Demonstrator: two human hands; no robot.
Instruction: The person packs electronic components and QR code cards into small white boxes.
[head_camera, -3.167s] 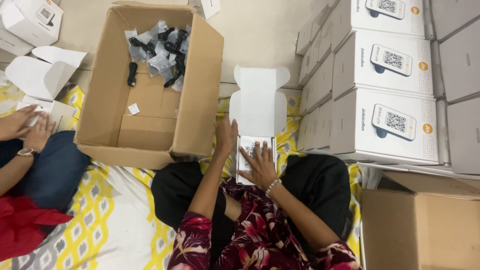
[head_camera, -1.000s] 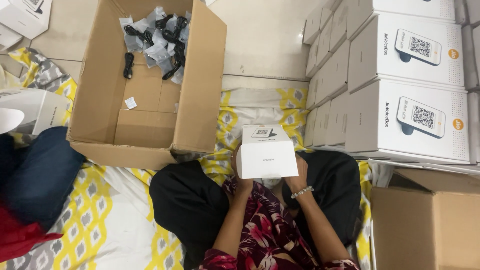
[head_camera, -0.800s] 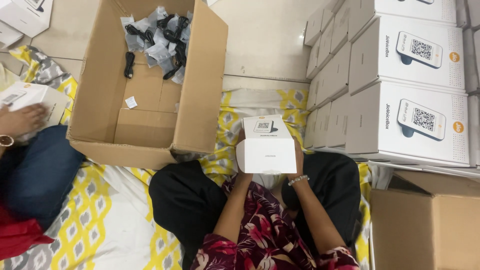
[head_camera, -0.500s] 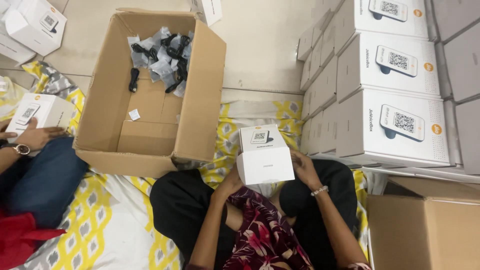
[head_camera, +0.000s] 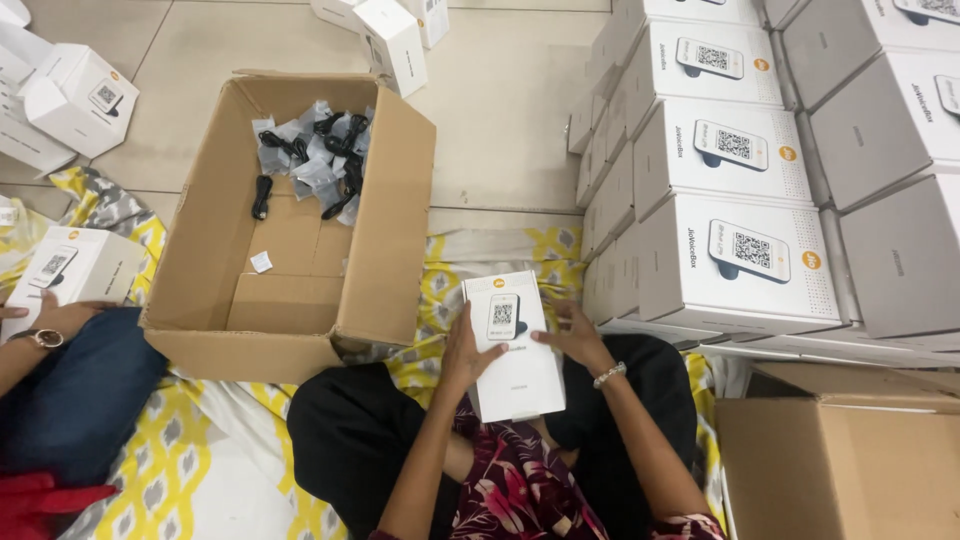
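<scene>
- Head view: a white box (head_camera: 514, 345) sits low in the centre of the frame, face up over the person's lap.
- The left hand (head_camera: 466, 352) grips its left edge, fingers wrapped onto the top face.
- The right hand (head_camera: 572, 337) lies at its right edge, fingers spread on the face; a bead bracelet (head_camera: 608, 375) circles the wrist.
- Left of centre, an open cardboard carton (head_camera: 290, 215) holds bagged black cables (head_camera: 310, 170) in its far end.
- Stacked white boxes (head_camera: 730, 170) fill the upper right.
- At the left edge, another person's hand (head_camera: 45, 318) touches a similar box (head_camera: 70, 270).
- A yellow patterned sheet (head_camera: 165, 460) covers the floor below.
</scene>
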